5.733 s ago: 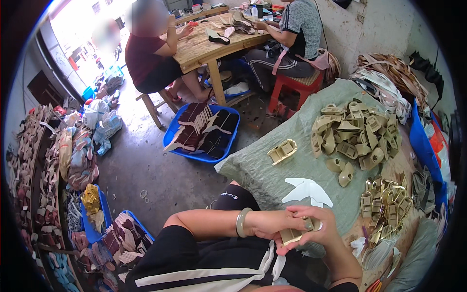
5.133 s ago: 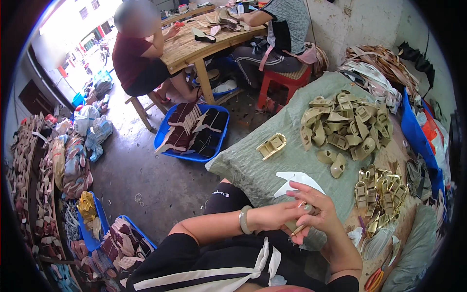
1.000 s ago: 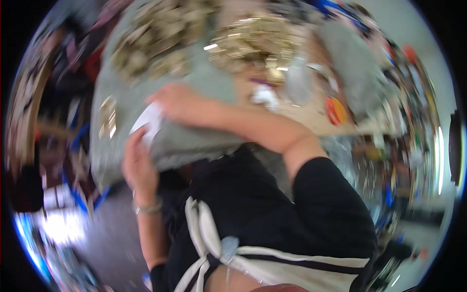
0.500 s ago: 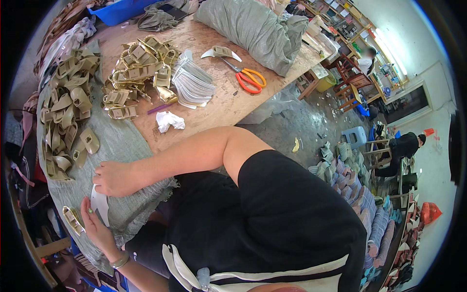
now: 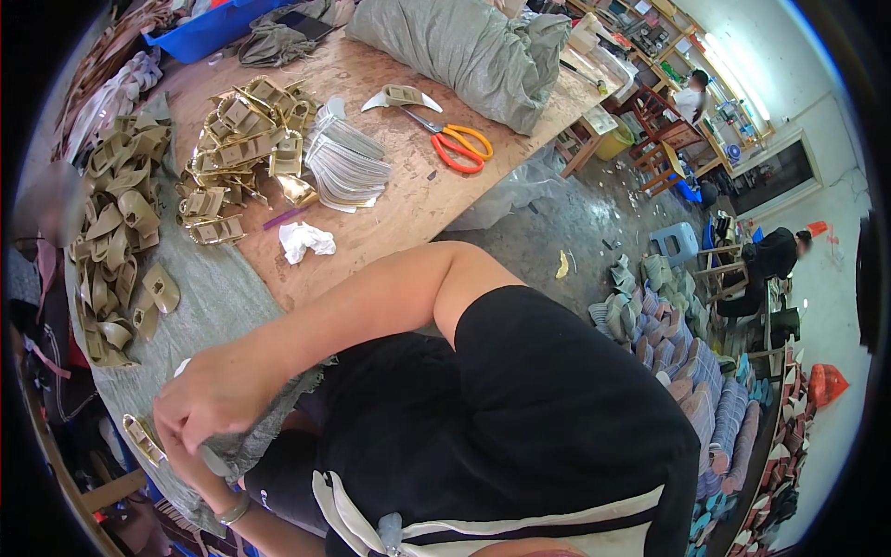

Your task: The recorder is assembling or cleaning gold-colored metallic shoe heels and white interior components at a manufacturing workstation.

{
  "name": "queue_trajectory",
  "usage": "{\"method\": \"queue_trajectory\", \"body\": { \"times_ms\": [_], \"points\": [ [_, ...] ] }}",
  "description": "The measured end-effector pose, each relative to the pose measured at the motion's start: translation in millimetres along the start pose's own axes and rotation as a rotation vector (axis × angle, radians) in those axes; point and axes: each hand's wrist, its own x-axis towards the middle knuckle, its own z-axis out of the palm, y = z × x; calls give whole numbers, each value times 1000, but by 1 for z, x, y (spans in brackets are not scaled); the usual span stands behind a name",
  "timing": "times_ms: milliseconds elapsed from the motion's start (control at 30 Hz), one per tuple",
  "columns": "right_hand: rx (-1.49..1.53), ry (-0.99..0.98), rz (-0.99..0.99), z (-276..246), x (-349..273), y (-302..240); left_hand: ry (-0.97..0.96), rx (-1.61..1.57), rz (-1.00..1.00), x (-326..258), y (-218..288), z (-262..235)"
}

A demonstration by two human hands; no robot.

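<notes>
My right hand (image 5: 218,395) reaches across my body to the lower left, its fingers curled over a pale white cut piece (image 5: 181,366) whose tip shows above the knuckles. My left hand (image 5: 197,467), with a bracelet on the wrist, is just below it and grips the piece's lower end. Both hands hover over the frayed edge of a grey cloth (image 5: 218,297). A single gold strap piece (image 5: 144,438) lies on that cloth beside my hands.
On the wooden table (image 5: 418,209) lie piles of olive strap pieces (image 5: 121,241) and gold ones (image 5: 237,148), a stack of pale cut pieces (image 5: 351,165), orange-handled scissors (image 5: 457,144), crumpled paper (image 5: 306,239) and a grey sack (image 5: 464,42). Stacked soles (image 5: 691,371) cover the floor; a seated person (image 5: 775,265) is at far right.
The view swung from the far table and seated people round to my own shoulder. My hands stay together at the cloth's edge, and the right hand now covers the white piece.
</notes>
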Motion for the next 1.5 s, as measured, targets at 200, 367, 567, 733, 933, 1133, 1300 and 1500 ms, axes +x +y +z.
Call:
{"method": "queue_trajectory", "body": {
  "times_ms": [200,367,567,733,933,1133,1300,1500],
  "points": [
    [269,45,483,4,18,-13,-185,-262,190,-25,-5,18],
    [325,-123,709,13,29,-13,74,-812,453,-39,78,40],
    [456,-299,755,33,43,9,233,-1432,87,-64,63,8],
    [626,-348,809,36,38,37,403,-1468,-17,-61,58,11],
    [569,-441,687,47,27,48,535,-1275,-181,-60,39,9],
    [513,-761,728,26,21,28,617,-336,104,-46,71,27],
    [599,-696,683,31,27,16,526,-399,8,-52,101,7],
    [763,-713,782,19,38,6,489,-277,86,-55,82,-10]
  ]
}}
